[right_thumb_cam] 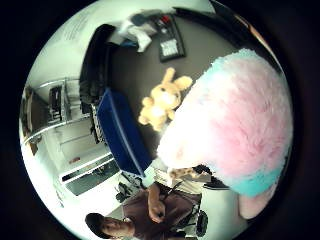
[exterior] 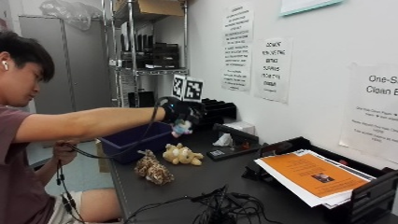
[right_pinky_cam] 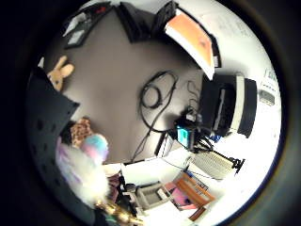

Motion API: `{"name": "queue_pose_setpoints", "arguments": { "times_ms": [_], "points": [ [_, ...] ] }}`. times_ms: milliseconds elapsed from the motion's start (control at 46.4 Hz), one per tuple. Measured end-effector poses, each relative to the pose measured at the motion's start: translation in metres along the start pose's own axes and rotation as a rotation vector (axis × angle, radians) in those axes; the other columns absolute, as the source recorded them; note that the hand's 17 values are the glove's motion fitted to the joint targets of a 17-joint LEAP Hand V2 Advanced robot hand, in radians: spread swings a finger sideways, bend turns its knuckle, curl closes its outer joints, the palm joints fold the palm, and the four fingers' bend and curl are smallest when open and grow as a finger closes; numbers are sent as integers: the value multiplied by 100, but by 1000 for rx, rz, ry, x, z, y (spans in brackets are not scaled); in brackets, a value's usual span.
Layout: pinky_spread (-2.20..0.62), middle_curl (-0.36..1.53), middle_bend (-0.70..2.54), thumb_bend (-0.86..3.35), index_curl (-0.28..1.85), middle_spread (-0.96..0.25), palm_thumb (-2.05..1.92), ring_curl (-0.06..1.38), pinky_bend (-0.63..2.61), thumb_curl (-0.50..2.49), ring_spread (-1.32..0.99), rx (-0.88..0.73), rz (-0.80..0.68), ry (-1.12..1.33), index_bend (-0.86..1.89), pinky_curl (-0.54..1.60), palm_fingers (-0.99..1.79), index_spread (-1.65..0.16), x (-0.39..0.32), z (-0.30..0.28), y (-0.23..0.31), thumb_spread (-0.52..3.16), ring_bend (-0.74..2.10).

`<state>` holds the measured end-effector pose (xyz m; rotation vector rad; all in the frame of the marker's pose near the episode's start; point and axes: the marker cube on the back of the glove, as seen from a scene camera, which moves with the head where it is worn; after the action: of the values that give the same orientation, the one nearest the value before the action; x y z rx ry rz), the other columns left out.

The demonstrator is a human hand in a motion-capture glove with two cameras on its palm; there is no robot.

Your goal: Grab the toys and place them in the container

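Right hand (exterior: 180,113) grips pastel plush toy (exterior: 182,127), raised above blue container (exterior: 133,142) at the table (exterior: 205,182) far edge

Fluffy toy (exterior: 181,127) in the gloved right hand (exterior: 181,112): long shaggy pile, pink/blue/white, soft cloth. Tan bunny (exterior: 181,154): short matt plush. Spotted toy (exterior: 155,171): mottled brown plush. Container (exterior: 127,145): smooth blue plastic, slight sheen. Table (exterior: 205,184): dark, matt, smooth. Glove: black matt fabric. Paper stack (exterior: 311,177): orange cover sheet, matt. Paper tray (exterior: 373,191): black plastic. Shelf rack (exterior: 131,51): shiny metal.
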<state>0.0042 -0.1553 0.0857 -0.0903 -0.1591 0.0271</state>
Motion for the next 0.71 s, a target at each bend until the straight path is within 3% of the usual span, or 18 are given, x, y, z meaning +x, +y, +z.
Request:
{"name": "queue_pose_setpoints", "arguments": {
  "times_ms": [172, 323, 581, 711],
  "points": [
    [-40, 86, 124, 12, 69, -23, 62, 65, 93, 71, -43, 106, -42, 50, 112, 47, 103, -22, -55, -72, 24, 61, 136],
    [-41, 91, 128, 11, 76, -23, 62, 69, 97, 77, -44, 154, -139, 46, 116, 51, 98, -20, -110, -98, 40, 52, 139],
    [-40, 97, 132, 9, 85, -23, 63, 74, 103, 86, -44, 104, -427, -98, 117, 55, 91, -18, -281, -79, 49, 43, 143],
    [-40, 99, 133, 8, 89, -23, 63, 76, 106, 90, -44, 100, -490, -62, 117, 57, 88, -18, -340, -67, 50, 41, 144]
  ]
}}
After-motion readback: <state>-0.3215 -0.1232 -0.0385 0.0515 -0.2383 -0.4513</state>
